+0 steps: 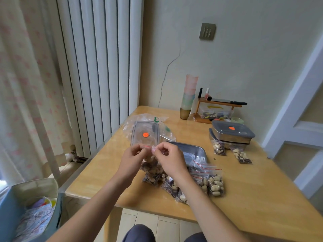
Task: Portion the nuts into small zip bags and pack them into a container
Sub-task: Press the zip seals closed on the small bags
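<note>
My left hand [132, 160] and my right hand [170, 158] both pinch the red zip strip at the top of a small clear bag of nuts [151, 167], held just above the table. Under and beside it lie several filled zip bags [214, 185] in a heap. An open steel container [194, 150] stands just behind my right hand, with something clear lying inside. Its grey lid [145, 135] with an orange button lies behind my hands on a large clear plastic bag [162, 123].
Two lidded steel containers [232, 134] are stacked at the back right, with two filled bags [240, 155] in front of them. A stack of cups [188, 98] and a small wooden rack [216, 109] stand by the wall. The wooden table's front edge [157, 213] is near my knees.
</note>
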A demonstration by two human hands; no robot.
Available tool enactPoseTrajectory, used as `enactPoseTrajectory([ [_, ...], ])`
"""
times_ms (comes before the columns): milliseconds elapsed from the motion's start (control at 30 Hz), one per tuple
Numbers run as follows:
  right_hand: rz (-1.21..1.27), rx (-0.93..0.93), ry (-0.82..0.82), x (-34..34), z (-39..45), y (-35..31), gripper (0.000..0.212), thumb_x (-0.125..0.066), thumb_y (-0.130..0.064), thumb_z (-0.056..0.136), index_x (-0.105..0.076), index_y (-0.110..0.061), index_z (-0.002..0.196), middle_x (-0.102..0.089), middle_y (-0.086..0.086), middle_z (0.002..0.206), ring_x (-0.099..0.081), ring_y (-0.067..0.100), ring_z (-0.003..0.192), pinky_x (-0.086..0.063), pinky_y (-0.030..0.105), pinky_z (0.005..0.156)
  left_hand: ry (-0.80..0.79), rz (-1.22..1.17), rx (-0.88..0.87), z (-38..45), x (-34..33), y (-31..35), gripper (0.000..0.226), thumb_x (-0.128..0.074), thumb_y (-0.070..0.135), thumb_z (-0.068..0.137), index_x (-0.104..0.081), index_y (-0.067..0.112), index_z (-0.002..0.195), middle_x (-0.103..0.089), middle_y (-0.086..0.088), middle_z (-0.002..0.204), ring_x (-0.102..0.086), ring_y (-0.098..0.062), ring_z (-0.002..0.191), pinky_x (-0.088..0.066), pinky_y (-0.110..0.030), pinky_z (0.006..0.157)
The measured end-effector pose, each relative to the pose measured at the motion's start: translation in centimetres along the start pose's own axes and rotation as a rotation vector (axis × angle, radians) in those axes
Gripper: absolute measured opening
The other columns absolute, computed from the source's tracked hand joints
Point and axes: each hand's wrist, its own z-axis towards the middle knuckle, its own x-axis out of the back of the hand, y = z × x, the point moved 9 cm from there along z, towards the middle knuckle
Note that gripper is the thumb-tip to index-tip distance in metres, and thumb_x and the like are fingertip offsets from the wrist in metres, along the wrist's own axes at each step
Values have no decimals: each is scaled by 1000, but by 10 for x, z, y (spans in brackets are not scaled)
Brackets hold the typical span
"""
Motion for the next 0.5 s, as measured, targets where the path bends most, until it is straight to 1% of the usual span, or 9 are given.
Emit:
enactPoseTrajectory([
  [67,0,13,15,1,-1,-1,21,-71,-34,95,-70,-23,77,-66,-12,71,-57,0,68,-41,14,62,22,-26,25,1,3,-4,14,-64,16,93,-68,10,81,-64,0,78,-55,-12,73,-44,-29,68],
  [167,-9,16,1,-1,-2,-2,20,-70,-32,95,-69,-22,77,-65,-12,70,-56,1,68,-40,13,61,34,-73,45,1,4,-7,14,-63,12,95,-67,10,82,-64,-1,79,-56,-12,74,-44,-26,69],
  [200,-10,10,-8,-1,-1,-2,20,-70,-32,95,-69,-22,78,-64,-13,70,-55,1,67,-40,14,62,34,-87,48,1,4,-7,13,-64,11,95,-67,8,83,-65,-2,79,-57,-12,74,-45,-26,69],
  [267,1,-3,-31,-2,-1,0,19,-69,-32,95,-68,-22,79,-63,-13,71,-56,1,68,-44,19,65,26,-116,54,2,5,-9,13,-65,11,94,-66,3,84,-64,-6,80,-58,-15,75,-47,-31,73],
  [367,39,-21,-68,-4,0,2,15,-70,-35,94,-68,-25,82,-68,-11,77,-62,5,75,-55,30,73,-18,-117,37,4,8,-8,21,-68,11,93,-62,-7,85,-64,-10,80,-57,-21,77,-45,-38,75],
  [433,39,-5,-88,-4,0,1,15,-70,-34,94,-69,-26,81,-69,-9,77,-62,6,74,-55,33,74,-54,-94,28,4,8,-6,24,-69,12,92,-62,-10,88,-66,-11,81,-57,-23,80,-46,-38,76],
  [500,42,11,-111,-5,0,-3,15,-70,-31,95,-71,-24,82,-67,-9,74,-60,5,72,-53,32,74,-69,-106,41,4,8,-7,27,-68,13,92,-61,-12,90,-66,-12,83,-57,-23,80,-47,-34,75],
])
